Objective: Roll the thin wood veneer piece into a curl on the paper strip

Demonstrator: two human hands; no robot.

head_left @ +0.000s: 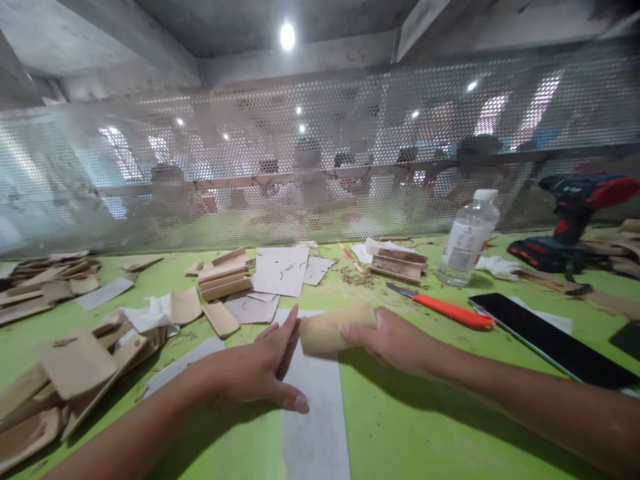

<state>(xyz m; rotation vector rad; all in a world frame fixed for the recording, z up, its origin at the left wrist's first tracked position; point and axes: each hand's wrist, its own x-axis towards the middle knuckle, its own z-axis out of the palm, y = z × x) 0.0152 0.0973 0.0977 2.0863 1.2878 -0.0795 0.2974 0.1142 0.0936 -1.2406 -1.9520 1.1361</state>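
Note:
My right hand grips a short, curved piece of bamboo, its far end blurred by motion. The piece is held over a long white-grey paper sheet, possibly sandpaper, that lies on the green table. With thumb and fingers spread, my left hand rests on the left part of that sheet, beside the bamboo piece. Whether the bamboo touches the sheet is hard to tell.
Loose curved bamboo pieces pile up at left, with more behind my left hand. An orange utility knife, a phone, a plastic bottle and a cordless drill stand or lie at right. A perforated screen bounds the back.

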